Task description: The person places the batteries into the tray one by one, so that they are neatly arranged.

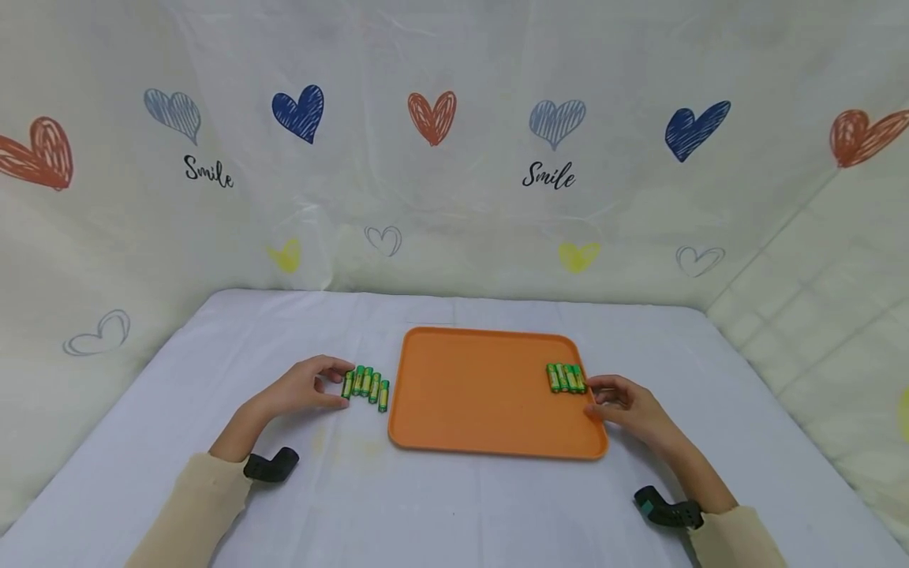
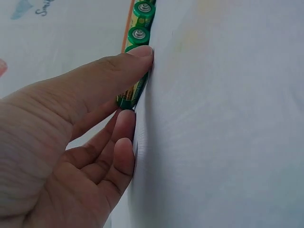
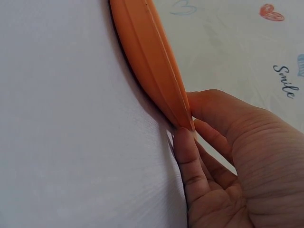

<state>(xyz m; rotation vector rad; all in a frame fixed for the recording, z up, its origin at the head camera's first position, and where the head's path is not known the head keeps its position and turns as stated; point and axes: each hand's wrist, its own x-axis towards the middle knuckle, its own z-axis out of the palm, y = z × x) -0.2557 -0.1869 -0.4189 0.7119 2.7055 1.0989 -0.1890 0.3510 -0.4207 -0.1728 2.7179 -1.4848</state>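
In the head view, my left hand [image 1: 305, 386] pinches the leftmost battery [image 1: 347, 385] of a row of green-and-yellow batteries [image 1: 365, 383] on the white cloth. The left wrist view shows its thumb by the button end of a battery [image 2: 127, 97], its index finger mostly hidden. My right hand [image 1: 632, 406] holds the right rim of an orange tray [image 1: 490, 450], thumb tip over the edge. In the right wrist view, other fingers [image 3: 187, 147] lie along the rim's outside. Several matching batteries [image 1: 566, 379] stand side by side in the tray, by the right fingertips.
A white cloth [image 1: 454, 513] covers the table. Behind it hangs a pale backdrop [image 1: 454, 205] printed with hearts and the word Smile. Each wrist wears a black camera band, the left one [image 1: 271, 465] and the right one [image 1: 667, 511].
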